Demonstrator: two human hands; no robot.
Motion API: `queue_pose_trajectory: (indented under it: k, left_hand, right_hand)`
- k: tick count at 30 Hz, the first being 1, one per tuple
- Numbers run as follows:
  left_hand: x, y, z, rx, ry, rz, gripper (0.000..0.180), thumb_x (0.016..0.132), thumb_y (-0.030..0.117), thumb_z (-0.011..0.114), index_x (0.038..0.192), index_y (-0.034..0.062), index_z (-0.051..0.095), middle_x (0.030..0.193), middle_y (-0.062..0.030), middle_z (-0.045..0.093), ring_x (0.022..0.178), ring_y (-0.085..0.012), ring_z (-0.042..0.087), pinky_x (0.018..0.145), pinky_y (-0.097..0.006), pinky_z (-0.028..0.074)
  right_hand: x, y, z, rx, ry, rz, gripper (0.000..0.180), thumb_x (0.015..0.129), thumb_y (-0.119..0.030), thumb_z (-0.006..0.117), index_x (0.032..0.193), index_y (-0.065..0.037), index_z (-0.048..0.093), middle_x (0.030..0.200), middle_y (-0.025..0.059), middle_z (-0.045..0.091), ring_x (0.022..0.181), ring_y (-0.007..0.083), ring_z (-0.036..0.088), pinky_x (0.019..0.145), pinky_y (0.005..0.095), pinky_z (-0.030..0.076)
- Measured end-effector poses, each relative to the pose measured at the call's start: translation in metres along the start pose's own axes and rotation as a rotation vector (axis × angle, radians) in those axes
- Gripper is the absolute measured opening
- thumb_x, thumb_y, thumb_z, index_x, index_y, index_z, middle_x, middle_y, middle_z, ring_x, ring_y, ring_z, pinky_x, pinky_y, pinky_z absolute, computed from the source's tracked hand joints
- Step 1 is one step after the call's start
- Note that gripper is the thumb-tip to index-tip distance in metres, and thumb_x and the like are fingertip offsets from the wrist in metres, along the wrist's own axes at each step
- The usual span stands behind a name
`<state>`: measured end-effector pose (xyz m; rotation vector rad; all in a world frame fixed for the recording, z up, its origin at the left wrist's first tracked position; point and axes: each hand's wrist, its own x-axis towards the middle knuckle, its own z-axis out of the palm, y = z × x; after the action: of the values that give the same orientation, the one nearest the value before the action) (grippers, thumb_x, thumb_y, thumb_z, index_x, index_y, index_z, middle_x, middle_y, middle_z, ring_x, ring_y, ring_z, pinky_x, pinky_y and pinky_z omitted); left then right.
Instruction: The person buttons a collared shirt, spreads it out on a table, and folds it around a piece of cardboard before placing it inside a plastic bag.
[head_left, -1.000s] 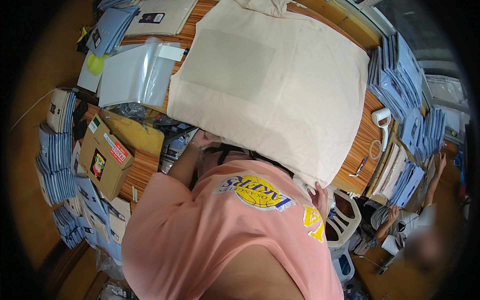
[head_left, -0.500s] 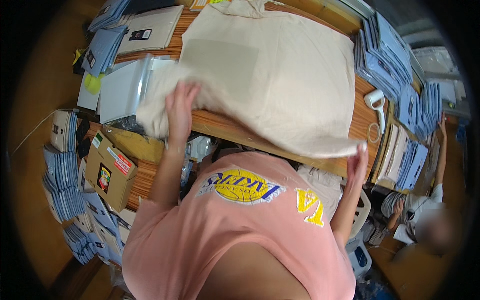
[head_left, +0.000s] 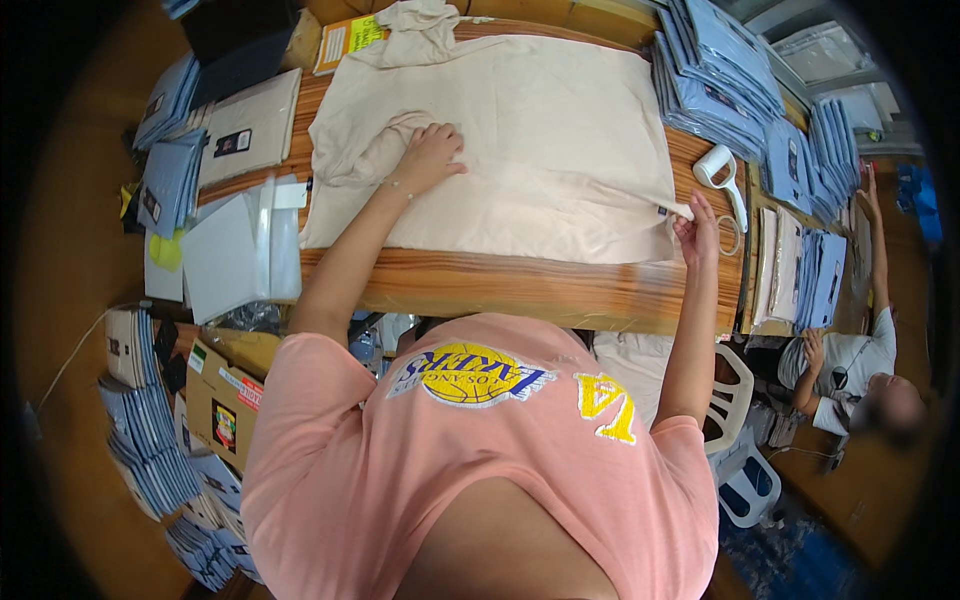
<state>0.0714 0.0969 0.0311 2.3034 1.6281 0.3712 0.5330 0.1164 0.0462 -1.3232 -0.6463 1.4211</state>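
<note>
The cream garment lies spread over the middle of the desk, reaching from near the far edge towards the near edge, where a strip of bare wood shows. Its far left part is crumpled, and a bunched fold rises on its left half.

The left hand rests beside that fold, fingers spread and slightly bent, its grip loose with nothing seen pinched in it. The right hand has its grip closed on the garment's near right corner, lifting a small peak of cloth just beside a little dark tag (a label, perhaps).

The step in hand looks like laying the cloth out and straightening it. The next move seems to call for the right hand to keep that corner taut while the left presses the bunched part flat, drawing the cloth gently towards the desk's left edge.

Near the right edge lies a white handled tool; by the far right corner stands a stack of blue bagged garments.
</note>
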Motion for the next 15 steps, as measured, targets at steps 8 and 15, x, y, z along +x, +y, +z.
queue_pose_trajectory:
  k: [8, 15]
  left_hand:
    - [0.010, -0.017, 0.014, -0.155, 0.118, -0.133, 0.014, 0.081, 0.012, 0.059, 0.084, 0.0030, 0.049, 0.084, -0.0130, 0.058, 0.082, -0.0306, 0.055, 0.076, -0.042, 0.041]
    - [0.014, -0.031, 0.033, -0.058, 0.353, -0.074, 0.016, 0.080, 0.012, 0.061, 0.090, 0.0049, 0.051, 0.081, -0.0108, 0.060, 0.079, -0.0280, 0.057, 0.076, -0.039, 0.042]
  right_hand:
    - [0.014, -0.008, 0.023, -0.425, -0.017, -0.018, 0.022, 0.086, -0.007, 0.053, 0.107, -0.001, 0.056, 0.089, 0.0087, 0.064, 0.080, 0.0141, 0.062, 0.060, 0.0253, 0.051]
    - [0.076, 0.013, 0.012, -0.724, 0.132, -0.345, 0.015, 0.080, -0.014, 0.063, 0.084, 0.000, 0.066, 0.062, -0.0015, 0.057, 0.054, 0.0046, 0.046, 0.048, 0.0206, 0.033]
